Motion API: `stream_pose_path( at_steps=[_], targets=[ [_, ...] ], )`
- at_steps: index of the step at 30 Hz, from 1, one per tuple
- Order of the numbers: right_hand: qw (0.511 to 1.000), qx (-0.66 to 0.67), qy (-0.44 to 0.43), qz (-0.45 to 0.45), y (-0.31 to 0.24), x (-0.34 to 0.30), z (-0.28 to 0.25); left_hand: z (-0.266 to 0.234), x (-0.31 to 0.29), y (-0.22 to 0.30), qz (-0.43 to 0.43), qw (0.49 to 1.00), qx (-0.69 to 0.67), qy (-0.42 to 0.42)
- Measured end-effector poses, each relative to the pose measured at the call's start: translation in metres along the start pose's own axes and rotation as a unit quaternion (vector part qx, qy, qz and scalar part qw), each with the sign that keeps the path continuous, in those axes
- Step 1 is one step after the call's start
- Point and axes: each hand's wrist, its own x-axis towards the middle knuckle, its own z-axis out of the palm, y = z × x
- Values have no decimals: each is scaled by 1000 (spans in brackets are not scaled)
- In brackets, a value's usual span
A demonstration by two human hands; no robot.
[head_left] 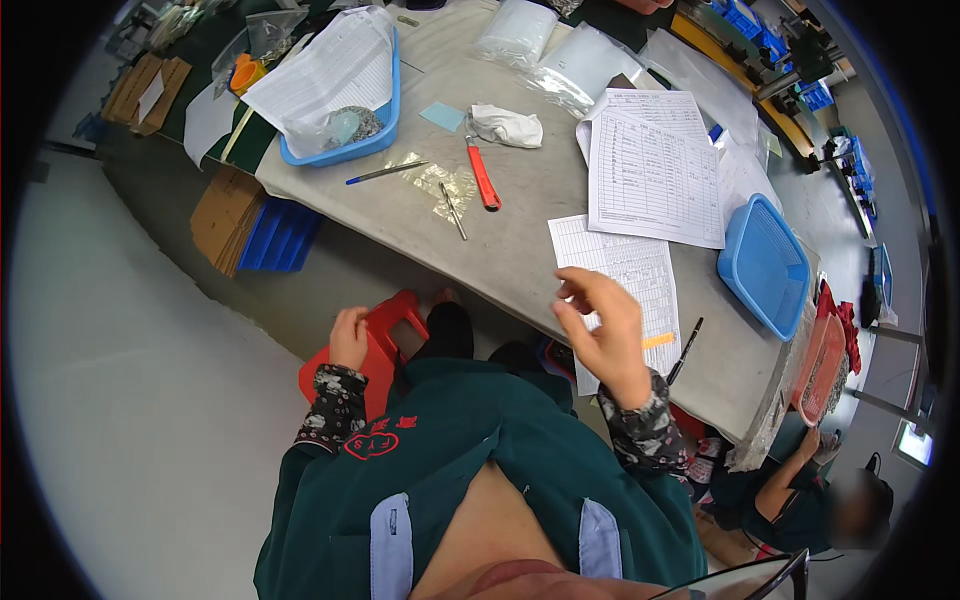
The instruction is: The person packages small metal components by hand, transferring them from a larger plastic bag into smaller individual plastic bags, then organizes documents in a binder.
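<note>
The left hand lies on the edge of a red plastic stool beside the person's lap, its fingers bent over it; whether it grips firmly I cannot tell; the right hand is raised over the near part of a white printed grid sheet, thumb and forefinger apart, the other fingers curled, nothing visible between them; that sheet lies near the front edge of the grey-covered desk, bearing a short orange strip, with a slim black pen just to its right; further back, larger white printed pages overlap its far end, and a blue oblong plastic basket stands to their right; toward the left lie a red-handled cutter, a crumpled white cloth and a blue pen, near a blue plastic tray filled with papers and a clear bag.
</note>
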Motion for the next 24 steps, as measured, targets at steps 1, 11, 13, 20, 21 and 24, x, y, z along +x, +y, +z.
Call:
stream_pose_path(
  at_steps=[1,11,13,20,21,24],
  targets=[
    [996,12,-63,56,20,-12,16,-11,20,31,24,999,-28,27],
    [953,-304,2,17,104,160,175,-7,281,112,233,937,248,84],
    [949,-309,-32,60,138,193,205,6,316,83,205,946,247,50],
    [916,-372,81,126,198,281,169,33,399,138,244,961,96,85],
    [903,-398,104,122,205,289,162,41,414,150,240,963,97,79],
    [896,-406,117,134,194,306,157,62,452,170,241,961,105,88]
  ],
)
